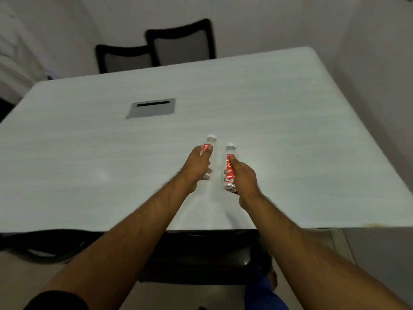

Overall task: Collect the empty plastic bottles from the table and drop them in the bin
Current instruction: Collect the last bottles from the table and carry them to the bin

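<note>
Two clear plastic bottles with red labels and white caps stand side by side near the middle of the pale table [290, 121]. My left hand [199, 166] is wrapped around the left bottle [211, 142], thumb on its label. My right hand [242, 177] grips the right bottle [230, 153] from its right side, thumb across the red label. Both bottles look empty and upright. No bin shows in this view.
A grey cable hatch [152, 108] is set into the table at the far left of centre. Two dark chairs [181, 41] stand behind the far edge. A dark chair seat [201, 253] sits under the near edge, in front of me.
</note>
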Tool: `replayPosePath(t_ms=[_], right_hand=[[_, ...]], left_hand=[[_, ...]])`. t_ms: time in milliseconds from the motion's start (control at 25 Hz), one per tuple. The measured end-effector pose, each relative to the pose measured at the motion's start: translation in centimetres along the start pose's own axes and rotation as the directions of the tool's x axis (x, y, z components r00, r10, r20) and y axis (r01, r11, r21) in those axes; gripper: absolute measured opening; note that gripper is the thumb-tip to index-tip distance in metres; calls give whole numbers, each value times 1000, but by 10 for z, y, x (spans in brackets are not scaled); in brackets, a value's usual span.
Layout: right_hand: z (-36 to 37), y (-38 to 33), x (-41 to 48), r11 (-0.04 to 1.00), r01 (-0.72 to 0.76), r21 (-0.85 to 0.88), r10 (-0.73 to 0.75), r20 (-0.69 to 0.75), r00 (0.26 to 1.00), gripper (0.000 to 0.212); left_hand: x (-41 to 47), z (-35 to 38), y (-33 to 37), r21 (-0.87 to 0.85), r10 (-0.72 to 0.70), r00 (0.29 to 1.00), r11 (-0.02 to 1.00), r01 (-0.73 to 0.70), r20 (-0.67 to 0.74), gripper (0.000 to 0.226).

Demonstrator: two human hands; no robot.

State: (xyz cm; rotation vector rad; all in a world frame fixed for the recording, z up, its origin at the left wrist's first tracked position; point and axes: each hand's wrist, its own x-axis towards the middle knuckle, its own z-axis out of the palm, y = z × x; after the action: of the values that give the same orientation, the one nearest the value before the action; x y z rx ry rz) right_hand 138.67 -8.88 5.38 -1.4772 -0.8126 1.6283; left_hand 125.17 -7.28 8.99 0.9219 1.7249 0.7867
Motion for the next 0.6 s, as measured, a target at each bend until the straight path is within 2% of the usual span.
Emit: replayPosePath(t_ms=[120,280,400,520,600], right_hand=[[96,-8,-29,997,57,-47,-50,135,990,31],[232,-6,-79,985,150,-89,-109,361,926,23],[323,-7,-111,978,182,-99,-112,485,867,22],[394,-10,-119,972,208,-110,-111,568,815,25],[448,-9,-119,966,237,-105,-114,649,752,25]], left_hand=[[-35,-106,-17,-143,30,984,988,-56,-174,42],[-84,-245,-46,-302,23,929,943,-143,-369,39],[-118,-336,-63,-375,-17,852,902,-213,-523,44],[-137,-402,-72,-389,-44,787,885,-256,-616,45],[-141,-447,-87,-397,-65,743,874,-280,-666,45]])
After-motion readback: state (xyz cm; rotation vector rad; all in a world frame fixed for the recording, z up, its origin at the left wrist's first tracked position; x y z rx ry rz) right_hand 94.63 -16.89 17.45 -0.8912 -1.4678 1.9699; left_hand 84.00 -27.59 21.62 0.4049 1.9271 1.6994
